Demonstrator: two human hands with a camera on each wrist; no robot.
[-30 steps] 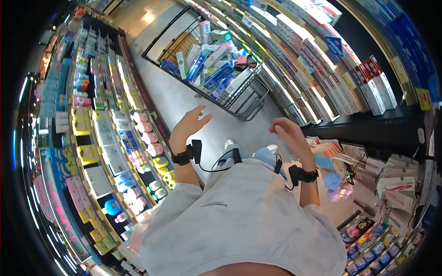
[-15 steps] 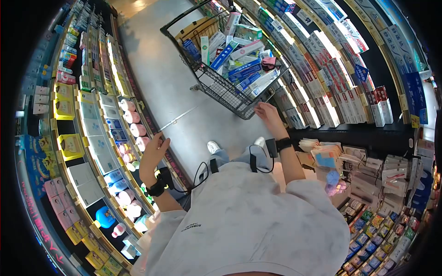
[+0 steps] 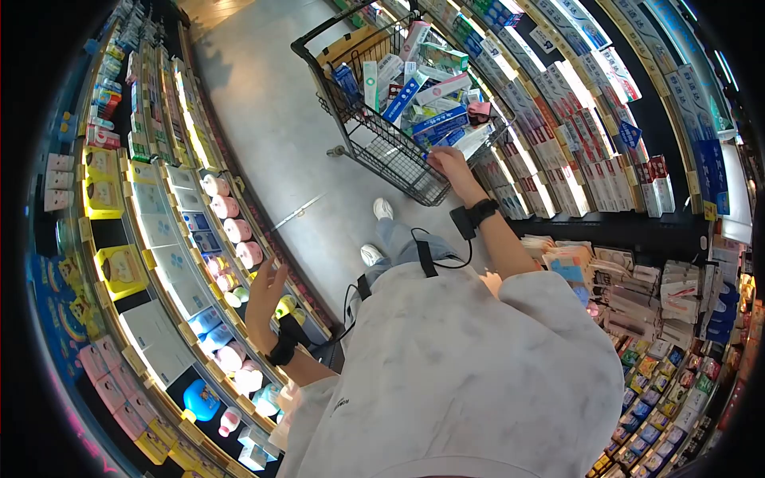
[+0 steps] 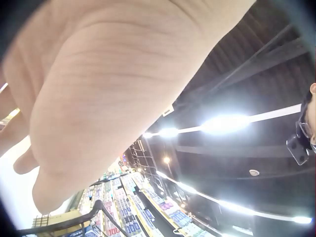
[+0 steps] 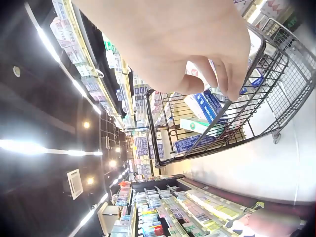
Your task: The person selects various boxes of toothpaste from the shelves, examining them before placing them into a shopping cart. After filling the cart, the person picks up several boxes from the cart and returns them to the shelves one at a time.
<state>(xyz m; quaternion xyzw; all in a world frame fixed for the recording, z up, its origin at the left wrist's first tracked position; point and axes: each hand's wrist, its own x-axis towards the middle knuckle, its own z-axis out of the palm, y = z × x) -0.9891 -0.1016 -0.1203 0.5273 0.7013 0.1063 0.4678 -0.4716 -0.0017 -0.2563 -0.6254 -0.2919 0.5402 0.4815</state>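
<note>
My right hand (image 3: pixel 452 171) is at the near end of a black wire shopping cart (image 3: pixel 381 169). In the right wrist view its curled fingers (image 5: pixel 224 79) hook over the cart's top rim, and the palm side hides part of the basket. The cart holds a heap of boxes, among them a long blue box (image 3: pixel 404 97), a white-and-green box (image 5: pixel 195 125) and a pink-and-white box (image 3: pixel 444 88). My left hand (image 3: pixel 264 307) hangs beside the left shelves, fingers loosely spread and holding nothing; its palm fills much of the left wrist view.
Shelves of pink jars (image 3: pixel 237 230) and yellow packs (image 3: pixel 121 271) line the left side. Toothpaste-like cartons (image 3: pixel 617 182) fill the right shelves. Hanging packets (image 3: pixel 629 295) are near my right elbow. Grey floor (image 3: pixel 275 143) runs between the shelves.
The right hand has moved forward and left onto the near rim of the shopping cart. My left hand has dropped back toward the left shelves. The view has shifted and the feet have stepped.
</note>
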